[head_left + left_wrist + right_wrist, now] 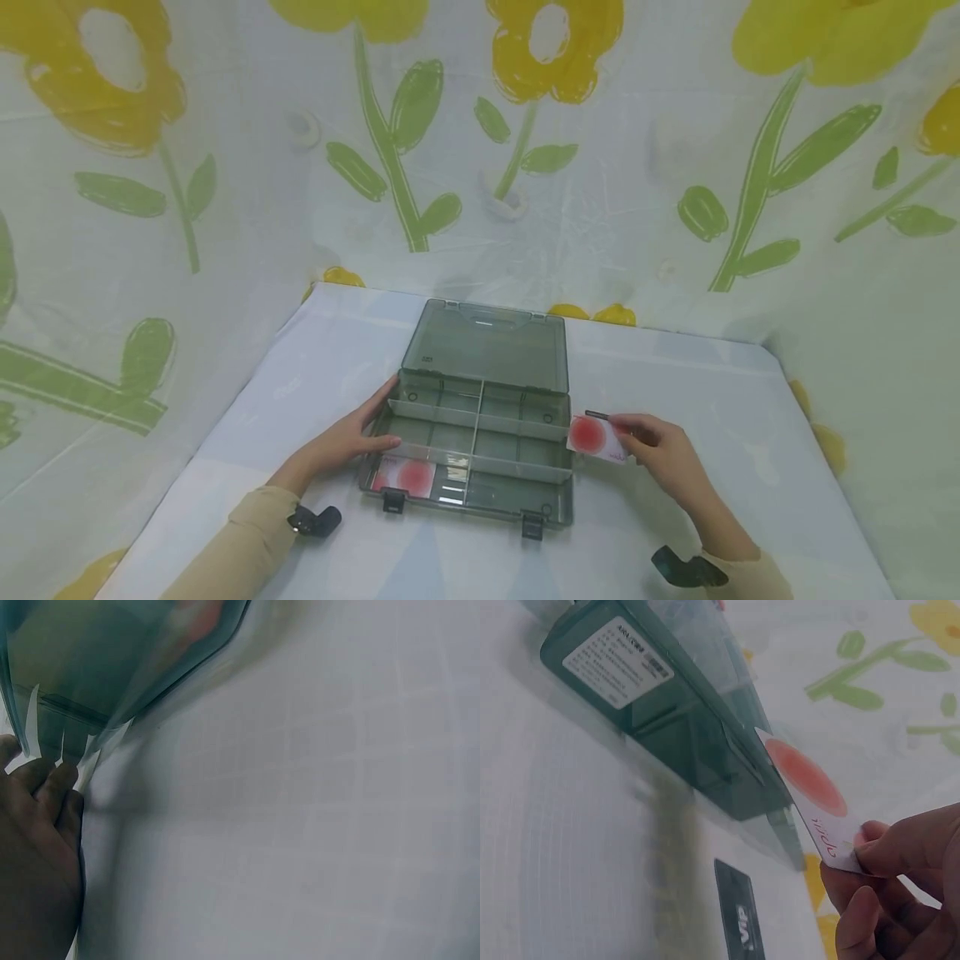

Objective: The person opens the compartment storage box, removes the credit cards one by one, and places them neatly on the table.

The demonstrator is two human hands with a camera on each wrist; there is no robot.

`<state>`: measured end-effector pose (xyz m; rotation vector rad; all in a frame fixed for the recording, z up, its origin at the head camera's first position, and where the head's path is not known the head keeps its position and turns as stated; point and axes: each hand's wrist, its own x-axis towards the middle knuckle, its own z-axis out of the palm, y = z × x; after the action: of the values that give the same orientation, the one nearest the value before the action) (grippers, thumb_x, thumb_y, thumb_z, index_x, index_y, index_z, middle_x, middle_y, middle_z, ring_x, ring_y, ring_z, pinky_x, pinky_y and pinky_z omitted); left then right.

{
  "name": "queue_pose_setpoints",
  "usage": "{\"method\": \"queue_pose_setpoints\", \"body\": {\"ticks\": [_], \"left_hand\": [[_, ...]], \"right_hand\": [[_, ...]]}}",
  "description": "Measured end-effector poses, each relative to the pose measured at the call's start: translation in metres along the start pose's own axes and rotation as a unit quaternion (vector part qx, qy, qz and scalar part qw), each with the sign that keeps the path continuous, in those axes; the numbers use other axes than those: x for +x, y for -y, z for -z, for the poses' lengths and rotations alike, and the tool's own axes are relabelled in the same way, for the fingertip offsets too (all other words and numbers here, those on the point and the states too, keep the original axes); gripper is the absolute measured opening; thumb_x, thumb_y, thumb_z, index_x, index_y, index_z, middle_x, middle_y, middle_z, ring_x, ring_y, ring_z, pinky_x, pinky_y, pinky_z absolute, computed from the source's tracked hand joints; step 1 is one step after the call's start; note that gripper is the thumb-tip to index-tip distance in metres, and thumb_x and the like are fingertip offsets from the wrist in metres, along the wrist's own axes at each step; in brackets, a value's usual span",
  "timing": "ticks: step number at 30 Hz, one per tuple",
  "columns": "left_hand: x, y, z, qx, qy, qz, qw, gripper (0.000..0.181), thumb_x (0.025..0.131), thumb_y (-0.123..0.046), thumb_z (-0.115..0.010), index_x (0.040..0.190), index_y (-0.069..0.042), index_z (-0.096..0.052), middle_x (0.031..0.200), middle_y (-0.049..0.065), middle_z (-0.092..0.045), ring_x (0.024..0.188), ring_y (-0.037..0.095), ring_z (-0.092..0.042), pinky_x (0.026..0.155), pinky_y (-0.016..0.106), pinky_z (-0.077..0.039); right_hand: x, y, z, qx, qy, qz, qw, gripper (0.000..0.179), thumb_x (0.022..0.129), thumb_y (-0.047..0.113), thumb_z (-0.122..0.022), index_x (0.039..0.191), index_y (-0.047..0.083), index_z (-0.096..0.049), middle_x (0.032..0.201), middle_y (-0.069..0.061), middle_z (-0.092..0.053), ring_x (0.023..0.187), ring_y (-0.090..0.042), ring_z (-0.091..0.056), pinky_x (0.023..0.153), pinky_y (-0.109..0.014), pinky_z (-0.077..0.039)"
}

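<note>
A translucent grey-green compartment box [517, 492] lies with its lid [487, 342] folded back. My left hand [341, 446] holds the box's left side, thumb over the rim and fingers along the outer wall; in the left wrist view the fingers of that hand [41, 825] meet the side wall. Just off the box's right side, my right hand [663, 454] pinches a white card with a red circle [588, 435] between thumb and fingers. In the right wrist view the card [810, 784] is tilted, gripped at its lettered end. Another red-circle card [415, 477] lies in the front left compartment.
A black card with "VIP" lettering [739, 915] lies on the white-covered table [720, 375], partly hidden behind the held card in the head view. Clear dividers [517, 429] split the box. Two dark latches [532, 527] hang at its front. Flowered cloth [600, 208] surrounds the table.
</note>
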<state>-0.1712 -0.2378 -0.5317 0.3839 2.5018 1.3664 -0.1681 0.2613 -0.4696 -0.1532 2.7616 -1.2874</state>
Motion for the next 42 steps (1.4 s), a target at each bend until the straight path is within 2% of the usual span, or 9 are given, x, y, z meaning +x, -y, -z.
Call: {"method": "queue_pose_setpoints", "body": {"ticks": [10,14,18,21,26,33,42], "left_hand": [[0.0,-0.001,0.0,0.002,0.003,0.002,1.0,0.102,0.091,-0.035,-0.076,0.166,-0.024,-0.007,0.17,0.015,-0.006,0.153,0.046,-0.008,0.118,0.068,-0.014],[0.0,-0.001,0.0,0.001,0.004,0.002,1.0,0.102,0.091,-0.036,-0.076,0.166,-0.024,-0.006,0.171,0.014,-0.006,0.154,0.044,-0.008,0.119,0.067,-0.013],[0.0,-0.001,0.0,0.001,0.003,0.001,1.0,0.102,0.091,-0.036,-0.076,0.166,-0.024,-0.006,0.171,0.014,-0.006,0.154,0.045,-0.008,0.119,0.067,-0.014],[0.0,-0.002,0.001,-0.002,0.003,0.003,1.0,0.102,0.091,-0.036,-0.076,0.166,-0.024,-0.006,0.171,0.014,-0.006,0.154,0.045,-0.008,0.119,0.067,-0.014],[0.0,-0.002,0.0,-0.013,0.004,0.009,0.9999,0.102,0.091,-0.036,-0.076,0.166,-0.025,-0.007,0.171,0.011,-0.006,0.154,0.043,-0.008,0.12,0.066,-0.013],[0.0,-0.003,0.0,-0.014,0.005,0.01,0.9998,0.102,0.091,-0.036,-0.076,0.166,-0.024,-0.007,0.171,0.013,-0.005,0.154,0.044,-0.008,0.119,0.067,-0.013],[-0.001,-0.004,0.001,-0.008,0.004,0.006,0.9999,0.102,0.091,-0.035,-0.076,0.166,-0.023,-0.007,0.17,0.016,-0.004,0.153,0.046,-0.007,0.119,0.067,-0.013]], "right_hand": [[-0.008,-0.015,0.014,-0.004,0.004,-0.007,1.0,0.027,0.096,0.006,-0.068,0.123,0.007,-0.072,0.118,-0.015,-0.069,0.083,-0.02,-0.06,0.063,-0.027,-0.055],[-0.011,-0.02,0.017,-0.018,0.005,-0.021,0.9996,0.028,0.096,0.007,-0.068,0.124,0.007,-0.071,0.124,-0.017,-0.067,0.088,-0.021,-0.06,0.064,-0.025,-0.055],[-0.012,-0.024,0.019,-0.02,0.011,-0.035,0.9991,0.029,0.095,0.006,-0.068,0.124,0.006,-0.072,0.121,-0.018,-0.067,0.085,-0.021,-0.06,0.062,-0.027,-0.054],[-0.012,-0.029,0.018,-0.029,0.019,-0.057,0.9978,0.029,0.095,0.007,-0.068,0.123,0.006,-0.072,0.118,-0.017,-0.068,0.082,-0.021,-0.059,0.06,-0.028,-0.052],[-0.01,-0.04,0.014,-0.03,0.036,-0.087,0.9951,0.028,0.094,0.007,-0.069,0.122,0.008,-0.074,0.122,-0.018,-0.067,0.086,-0.023,-0.058,0.059,-0.03,-0.05],[-0.009,-0.046,0.006,-0.036,0.041,-0.091,0.9943,0.027,0.096,0.009,-0.068,0.122,0.007,-0.073,0.124,-0.02,-0.066,0.085,-0.022,-0.059,0.058,-0.03,-0.051],[-0.008,-0.051,0.001,-0.018,0.044,-0.093,0.9946,0.03,0.093,0.011,-0.073,0.122,0.005,-0.072,0.113,-0.014,-0.07,0.081,-0.02,-0.062,0.06,-0.031,-0.053]]}}
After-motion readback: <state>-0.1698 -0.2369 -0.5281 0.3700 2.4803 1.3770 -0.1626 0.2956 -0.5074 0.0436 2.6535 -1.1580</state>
